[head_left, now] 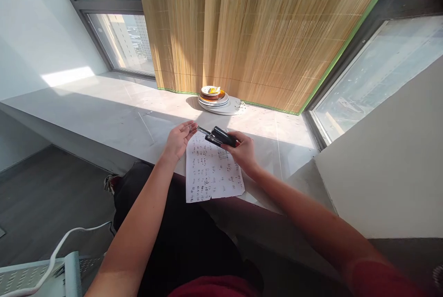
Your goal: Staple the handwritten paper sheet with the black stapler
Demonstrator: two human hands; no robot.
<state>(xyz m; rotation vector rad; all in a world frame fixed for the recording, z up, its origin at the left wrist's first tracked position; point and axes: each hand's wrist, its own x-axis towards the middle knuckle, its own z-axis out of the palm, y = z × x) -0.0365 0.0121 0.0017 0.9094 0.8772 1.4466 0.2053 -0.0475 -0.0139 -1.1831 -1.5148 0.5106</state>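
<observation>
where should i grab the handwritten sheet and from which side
Probably best by its near-left corner, coming in from the person's side, thumb above and fingers below: there the sheet seems to jut past the edge of the ledge, while its far end lies beneath the right hand.

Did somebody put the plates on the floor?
No, the plates are stacked up on the ledge, in front of the curtain.
</observation>
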